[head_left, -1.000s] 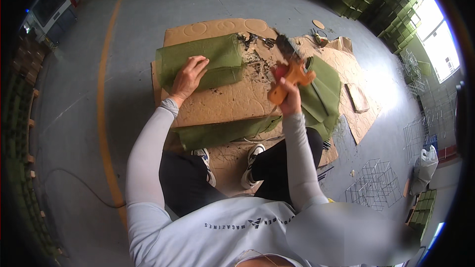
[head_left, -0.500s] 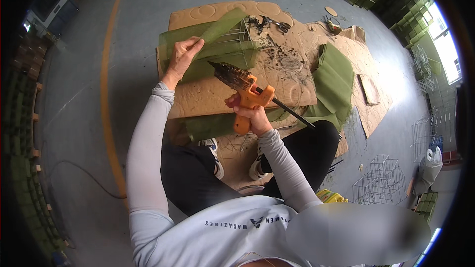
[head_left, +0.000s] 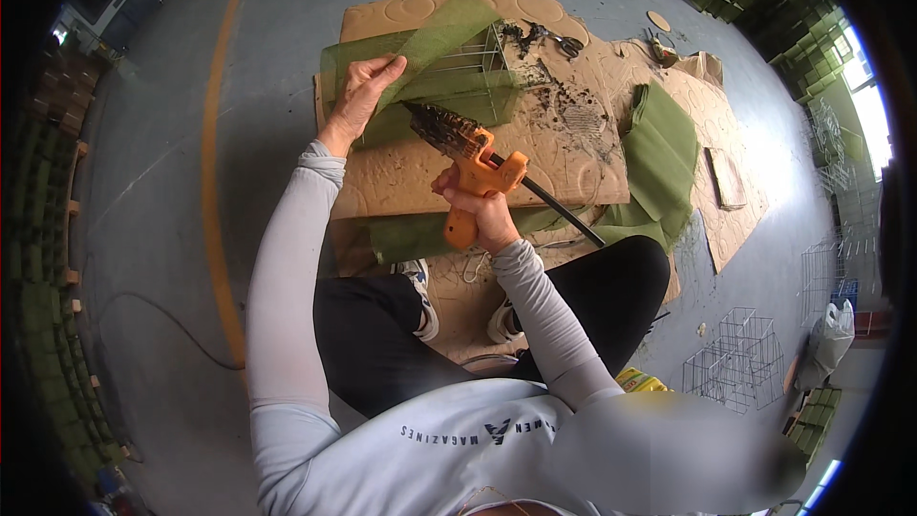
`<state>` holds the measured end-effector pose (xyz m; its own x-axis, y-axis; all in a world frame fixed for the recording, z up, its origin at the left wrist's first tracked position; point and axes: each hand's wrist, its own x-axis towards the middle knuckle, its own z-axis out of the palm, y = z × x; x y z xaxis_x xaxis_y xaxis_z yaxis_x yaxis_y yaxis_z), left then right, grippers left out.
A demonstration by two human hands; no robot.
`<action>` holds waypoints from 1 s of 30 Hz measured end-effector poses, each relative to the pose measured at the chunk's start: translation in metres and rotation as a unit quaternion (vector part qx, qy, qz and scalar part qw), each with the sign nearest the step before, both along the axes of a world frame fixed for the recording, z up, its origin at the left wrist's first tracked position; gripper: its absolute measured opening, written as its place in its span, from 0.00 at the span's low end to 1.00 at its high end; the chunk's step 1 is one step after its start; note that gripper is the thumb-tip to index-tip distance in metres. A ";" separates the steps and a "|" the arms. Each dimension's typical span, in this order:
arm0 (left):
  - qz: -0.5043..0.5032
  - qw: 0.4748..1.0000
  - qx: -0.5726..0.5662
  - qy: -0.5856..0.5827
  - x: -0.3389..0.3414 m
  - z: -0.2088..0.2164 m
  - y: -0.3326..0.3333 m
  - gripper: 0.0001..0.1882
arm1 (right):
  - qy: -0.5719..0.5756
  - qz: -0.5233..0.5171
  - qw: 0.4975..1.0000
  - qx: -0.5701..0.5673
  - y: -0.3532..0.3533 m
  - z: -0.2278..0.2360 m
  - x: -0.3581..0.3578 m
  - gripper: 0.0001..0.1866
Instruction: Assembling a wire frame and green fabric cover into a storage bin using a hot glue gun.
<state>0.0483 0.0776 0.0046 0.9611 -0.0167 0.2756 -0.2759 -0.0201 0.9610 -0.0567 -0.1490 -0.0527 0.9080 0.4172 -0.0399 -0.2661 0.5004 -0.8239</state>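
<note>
Cardboard (head_left: 377,193) carries green mesh (head_left: 447,31) draped partly over a wire frame (head_left: 463,65), left hand (head_left: 356,100) fingers pinching the mesh edge. Orange glue gun (head_left: 475,172) held on the near side, right hand (head_left: 489,217) fingers wrapped round it, dark tip near mesh, contact unclear. Scissors (head_left: 570,44) lie right of the frame.

grey sleeves (head_left: 289,277) | pale printed shirt (head_left: 411,468) | black trousers (head_left: 363,330) | white shoes (head_left: 428,317)
</note>
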 end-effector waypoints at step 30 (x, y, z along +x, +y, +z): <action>0.047 0.997 0.052 -0.031 0.001 -0.003 -0.001 0.21 | -0.017 -0.055 0.998 0.003 -0.019 0.003 0.001 0.17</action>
